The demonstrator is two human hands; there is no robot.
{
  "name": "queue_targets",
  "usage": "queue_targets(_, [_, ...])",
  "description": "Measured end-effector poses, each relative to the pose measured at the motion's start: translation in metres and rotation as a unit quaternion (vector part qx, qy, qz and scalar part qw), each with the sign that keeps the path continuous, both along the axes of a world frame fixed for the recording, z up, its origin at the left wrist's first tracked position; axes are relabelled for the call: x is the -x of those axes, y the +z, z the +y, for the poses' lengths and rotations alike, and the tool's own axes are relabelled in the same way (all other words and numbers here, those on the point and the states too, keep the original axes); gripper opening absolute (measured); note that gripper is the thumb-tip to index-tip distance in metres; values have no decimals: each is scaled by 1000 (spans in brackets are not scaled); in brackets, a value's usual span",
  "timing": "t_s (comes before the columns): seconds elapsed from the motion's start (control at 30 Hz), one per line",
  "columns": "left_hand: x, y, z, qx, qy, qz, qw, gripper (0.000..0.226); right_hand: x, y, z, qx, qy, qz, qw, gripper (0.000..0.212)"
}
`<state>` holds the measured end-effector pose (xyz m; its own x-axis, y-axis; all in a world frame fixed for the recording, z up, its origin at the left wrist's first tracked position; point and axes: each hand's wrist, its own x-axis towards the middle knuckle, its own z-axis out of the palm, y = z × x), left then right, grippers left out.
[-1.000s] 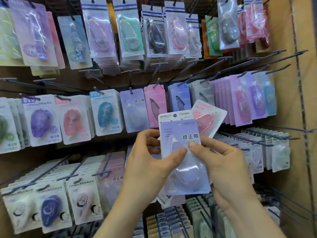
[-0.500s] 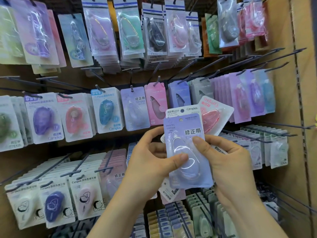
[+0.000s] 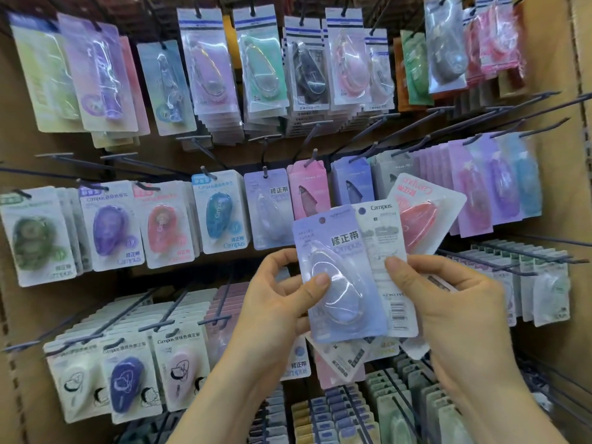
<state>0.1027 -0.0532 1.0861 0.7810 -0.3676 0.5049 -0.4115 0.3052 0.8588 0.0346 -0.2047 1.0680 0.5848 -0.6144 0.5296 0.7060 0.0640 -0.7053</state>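
- The lavender card pack with a clear blister over a pale correction-tape dispenser (image 3: 339, 277) sat at the front of the fan I held, just below and right of the matching lavender pack hanging on its peg (image 3: 269, 209).
- My left hand (image 3: 275, 306) pinched it, thumb pressed on the blister and fingers curled behind the card.
- My right hand (image 3: 448, 302) grasped the rest of the fan, thumb on the white barcode card turned back-out (image 3: 389, 248). That card touched the held pack's right edge.
- The tilted white pack with a red dispenser (image 3: 419, 216) stuck up behind it, farther right of the hanging pack.
- More packs (image 3: 342, 360) poked out beneath the fan, lower than the hanging pack; I could not tell how many.
- I judged the glossy cards loosely overlapped, so drawing the front one free might let the lower ones slide out and drop.
- My thumb could also skid on the slick blister, or dent it.
- Threading the card's small hole onto the hanging pack's peg could miss and knock that pack off.
- Rows of pastel packs hung on dark wire pegs (image 3: 499, 108) above, below and on both sides of the hanging pack.
- The brown cardboard-like backboard (image 3: 563, 193) stood bare far to its right.
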Motion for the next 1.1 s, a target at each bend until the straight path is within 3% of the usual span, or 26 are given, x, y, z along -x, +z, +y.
queue_targets(0.1, [-6, 16, 7, 35, 66, -28, 997, 51, -6, 1, -4, -29, 0, -4, 1000, 2])
queue_targets(0.27, [-38, 53, 19, 67, 181, -113, 975, 30, -12, 4, -8, -32, 27, 4, 999, 6])
queue_targets(0.43, [-55, 64, 16, 19, 242, -162, 956, 51, -14, 4, -5, -21, 33, 14, 999, 10])
queue_targets(0.77, [-69, 61, 22, -106, 313, -214, 919, 55, -16, 5, -1, -21, 48, 14, 999, 2])
queue_targets(0.87, [-69, 64, 22, -190, 321, -217, 902, 76, -18, 5, 1, -19, 52, 19, 998, 4])
queue_targets(0.97, [-73, 70, 18, -341, 374, -259, 823, 100, -20, 5, 3, -27, 61, 22, 998, 8])
queue_targets(1.1, [-86, 77, 12, -442, 459, -311, 705, 97, -22, 4, 3, -31, 69, 24, 997, 7])
